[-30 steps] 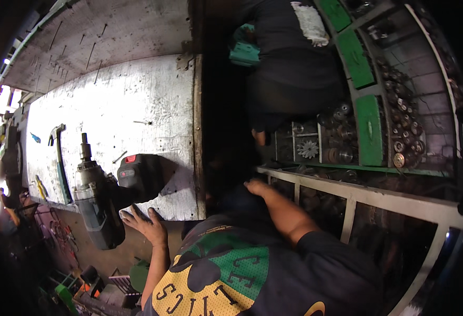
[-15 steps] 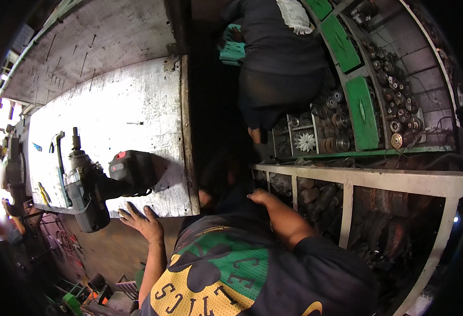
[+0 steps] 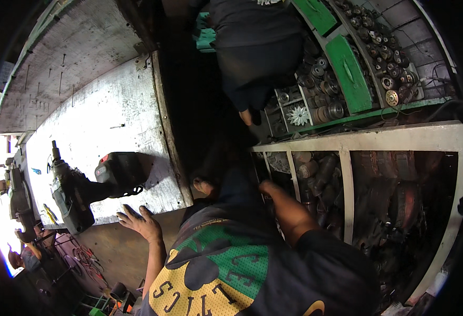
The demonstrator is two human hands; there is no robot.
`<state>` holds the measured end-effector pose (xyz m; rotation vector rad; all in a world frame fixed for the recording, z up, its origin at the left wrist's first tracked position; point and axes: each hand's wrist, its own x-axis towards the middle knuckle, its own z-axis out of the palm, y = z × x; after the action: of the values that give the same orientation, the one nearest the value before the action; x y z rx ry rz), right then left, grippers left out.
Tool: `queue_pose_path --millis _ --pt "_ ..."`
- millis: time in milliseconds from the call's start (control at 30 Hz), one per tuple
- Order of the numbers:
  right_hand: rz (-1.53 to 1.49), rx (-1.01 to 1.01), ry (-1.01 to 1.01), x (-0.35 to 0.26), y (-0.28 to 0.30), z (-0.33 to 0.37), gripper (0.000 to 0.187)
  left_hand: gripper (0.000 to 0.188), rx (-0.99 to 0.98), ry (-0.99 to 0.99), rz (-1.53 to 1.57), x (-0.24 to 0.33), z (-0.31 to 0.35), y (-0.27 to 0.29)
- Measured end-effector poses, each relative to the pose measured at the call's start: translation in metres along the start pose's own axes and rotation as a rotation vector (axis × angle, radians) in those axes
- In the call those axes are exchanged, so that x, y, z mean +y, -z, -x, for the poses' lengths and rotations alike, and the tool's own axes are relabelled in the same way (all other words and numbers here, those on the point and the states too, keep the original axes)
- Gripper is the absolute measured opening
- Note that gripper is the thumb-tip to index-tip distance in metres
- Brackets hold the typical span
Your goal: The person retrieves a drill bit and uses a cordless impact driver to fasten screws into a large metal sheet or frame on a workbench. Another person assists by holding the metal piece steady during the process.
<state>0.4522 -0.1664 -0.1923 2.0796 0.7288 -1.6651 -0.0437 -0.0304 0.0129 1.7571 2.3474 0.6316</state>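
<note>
My left hand (image 3: 143, 222) rests at the near edge of a whitish worktable (image 3: 121, 100), fingers spread and holding nothing. Beside it on the tabletop stands a black cordless impact wrench (image 3: 73, 197) with a socket on its nose and a red-and-black battery (image 3: 120, 171). My right hand (image 3: 267, 188) is low by the front post of a pale-framed shelf rack (image 3: 346, 195); its fingers are in shadow and partly hidden. Yellow-handled pliers (image 3: 49, 213) and a small blue item (image 3: 36, 170) lie left of the wrench. A thin bolt or pin (image 3: 117, 126) lies farther back.
A person in dark clothes (image 3: 255, 58) bends ahead of me beside green drawers (image 3: 349, 73). Metal rotors and pulleys (image 3: 392, 73) fill the shelves there. Dark machine parts (image 3: 400, 195) crowd the right rack. Nails (image 3: 60, 79) stick out of the board behind the table.
The view has shifted, with the table and wrench now farther left. My right hand has moved slightly right, closer to the rack post. My left hand stays at the table edge.
</note>
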Motion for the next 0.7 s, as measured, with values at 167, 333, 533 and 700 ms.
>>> queue_pose_path --millis 167,333,533,700 --pt "0.140 0.068 0.165 0.028 -0.003 -0.034 0.034 0.074 -0.027 0.027 0.008 0.001 -0.002 -0.001" --pt "0.325 0.096 0.406 0.032 0.070 -0.008 0.038 0.073 0.018 0.003 -0.009 0.002 0.001 -0.009" --pt "-0.393 -0.037 0.067 0.029 0.120 0.023 0.050 0.074 0.045 0.054 -0.018 0.008 0.008 -0.011" --pt "0.163 0.427 0.376 -0.019 0.119 -0.104 0.054 0.078 0.061 0.122 -0.094 0.019 0.004 -0.012"
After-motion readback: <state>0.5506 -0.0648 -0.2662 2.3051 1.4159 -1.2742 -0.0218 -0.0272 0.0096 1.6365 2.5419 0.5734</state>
